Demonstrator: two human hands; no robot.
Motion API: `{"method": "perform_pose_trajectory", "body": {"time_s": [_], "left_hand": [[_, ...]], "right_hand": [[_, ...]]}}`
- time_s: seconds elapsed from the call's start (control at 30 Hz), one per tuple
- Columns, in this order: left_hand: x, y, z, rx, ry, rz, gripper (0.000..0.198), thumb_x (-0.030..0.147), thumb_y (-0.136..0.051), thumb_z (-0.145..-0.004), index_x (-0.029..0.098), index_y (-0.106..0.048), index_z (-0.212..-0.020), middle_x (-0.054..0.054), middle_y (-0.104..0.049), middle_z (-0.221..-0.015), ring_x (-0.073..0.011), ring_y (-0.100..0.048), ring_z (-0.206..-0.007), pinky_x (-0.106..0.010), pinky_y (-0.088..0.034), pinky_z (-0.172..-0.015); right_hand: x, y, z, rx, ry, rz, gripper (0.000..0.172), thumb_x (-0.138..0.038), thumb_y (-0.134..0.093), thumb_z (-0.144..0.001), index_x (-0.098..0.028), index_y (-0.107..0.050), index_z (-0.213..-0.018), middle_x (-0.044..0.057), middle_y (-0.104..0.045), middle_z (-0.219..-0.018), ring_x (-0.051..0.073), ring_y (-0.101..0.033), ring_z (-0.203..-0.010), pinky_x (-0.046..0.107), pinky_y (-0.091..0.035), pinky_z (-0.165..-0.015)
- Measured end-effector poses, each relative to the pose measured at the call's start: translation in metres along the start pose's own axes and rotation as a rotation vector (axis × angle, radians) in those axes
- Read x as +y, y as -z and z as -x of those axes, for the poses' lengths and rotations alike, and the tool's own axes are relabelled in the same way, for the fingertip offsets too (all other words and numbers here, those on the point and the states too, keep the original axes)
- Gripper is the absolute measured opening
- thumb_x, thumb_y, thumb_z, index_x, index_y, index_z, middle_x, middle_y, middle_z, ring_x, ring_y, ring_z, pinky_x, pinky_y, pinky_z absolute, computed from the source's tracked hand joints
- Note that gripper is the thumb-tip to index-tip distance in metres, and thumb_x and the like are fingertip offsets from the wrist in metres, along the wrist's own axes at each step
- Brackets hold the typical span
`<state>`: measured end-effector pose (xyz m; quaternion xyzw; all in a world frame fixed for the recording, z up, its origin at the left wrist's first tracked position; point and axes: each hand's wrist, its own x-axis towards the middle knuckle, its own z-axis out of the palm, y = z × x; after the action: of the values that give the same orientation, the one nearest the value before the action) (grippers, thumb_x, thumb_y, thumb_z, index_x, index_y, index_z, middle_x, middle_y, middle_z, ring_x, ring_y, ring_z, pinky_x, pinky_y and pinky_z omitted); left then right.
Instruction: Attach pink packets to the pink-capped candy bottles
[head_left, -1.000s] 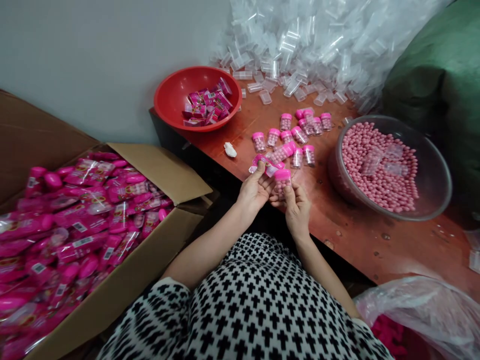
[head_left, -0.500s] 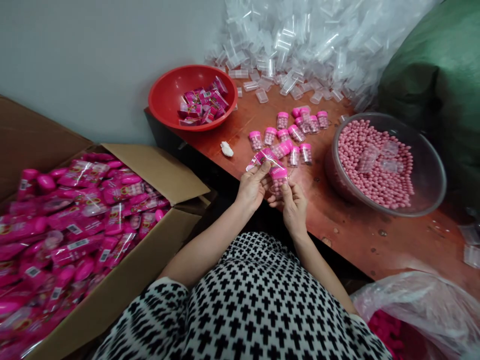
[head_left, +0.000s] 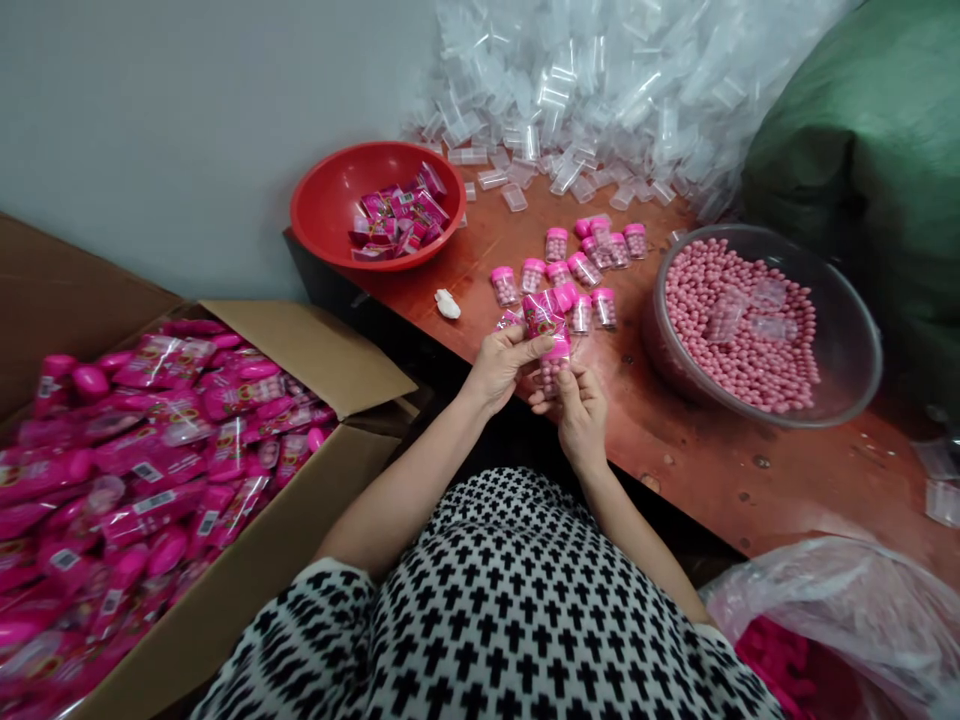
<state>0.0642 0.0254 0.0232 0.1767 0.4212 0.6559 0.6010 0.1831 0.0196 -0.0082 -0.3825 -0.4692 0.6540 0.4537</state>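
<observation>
My left hand [head_left: 496, 372] pinches a pink printed plastic sleeve [head_left: 541, 312] between thumb and fingers. Just below it, my right hand [head_left: 582, 412] grips a small clear jar of pink balls [head_left: 553, 372] by its lower part. The sleeve rises upright above the jar and overlaps its pink lid; whether it is around the lid or in front of it, I cannot tell. Another printed sleeve [head_left: 510, 318] shows partly behind my left fingers. Beyond both hands, several filled jars with pink lids [head_left: 583, 268] stand or lie on the reddish table [head_left: 697, 490].
A red bowl [head_left: 315, 235] holds more printed sleeves. Pink balls and several clear jars fill a translucent basin [head_left: 855, 370]. Empty clear jars [head_left: 555, 90] are heaped at the back. An open carton [head_left: 300, 570] of wrapped jars stands left. A plastic bag [head_left: 847, 590] lies at lower right.
The sleeve in my left hand has swung from slanting leftward to upright, in line with the jar. My right hand still holds the jar. The view has shifted slightly.
</observation>
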Motion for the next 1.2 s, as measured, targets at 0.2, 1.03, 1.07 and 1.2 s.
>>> {"method": "perform_pose_trajectory", "body": {"time_s": [0.2,1.03,1.07,1.2], "left_hand": [[-0.002,-0.003,0.003,0.028,0.049,-0.025,0.033,0.033,-0.083,-0.053,0.011,-0.06,-0.061,0.0,-0.061,-0.056,-0.0091,-0.056,-0.048,-0.021,-0.043,-0.048],[-0.01,0.015,0.025,0.036,0.173,0.004,0.028,0.026,-0.084,-0.053,0.006,-0.07,-0.067,-0.006,-0.067,-0.061,-0.0094,-0.058,-0.052,-0.022,-0.048,-0.053],[-0.01,0.016,0.029,0.041,0.172,0.015,0.028,0.026,-0.084,-0.054,0.007,-0.069,-0.067,-0.005,-0.066,-0.06,-0.0092,-0.057,-0.051,-0.022,-0.048,-0.053],[0.014,0.036,0.051,0.172,-0.044,0.078,0.024,0.027,-0.082,-0.059,0.011,-0.068,-0.071,-0.006,-0.071,-0.075,-0.0158,-0.067,-0.07,-0.029,-0.055,-0.069]], "right_hand": [[0.001,-0.001,0.002,0.078,0.132,0.116,0.023,-0.04,-0.057,-0.085,-0.021,-0.052,-0.097,-0.002,-0.065,-0.079,0.009,-0.063,-0.054,0.023,-0.057,-0.05],[-0.003,0.0,-0.006,-0.135,-0.126,-0.129,0.033,-0.036,-0.073,-0.071,-0.024,-0.049,-0.089,-0.007,-0.066,-0.068,0.01,-0.066,-0.055,0.023,-0.058,-0.055],[-0.003,-0.003,-0.008,-0.134,-0.129,-0.125,0.033,-0.036,-0.074,-0.07,-0.023,-0.049,-0.088,-0.008,-0.065,-0.065,0.01,-0.064,-0.052,0.022,-0.057,-0.052],[-0.007,-0.014,-0.012,-0.222,-0.137,-0.096,0.034,-0.035,-0.075,-0.069,-0.023,-0.049,-0.088,-0.007,-0.067,-0.066,0.01,-0.065,-0.053,0.021,-0.056,-0.05]]}}
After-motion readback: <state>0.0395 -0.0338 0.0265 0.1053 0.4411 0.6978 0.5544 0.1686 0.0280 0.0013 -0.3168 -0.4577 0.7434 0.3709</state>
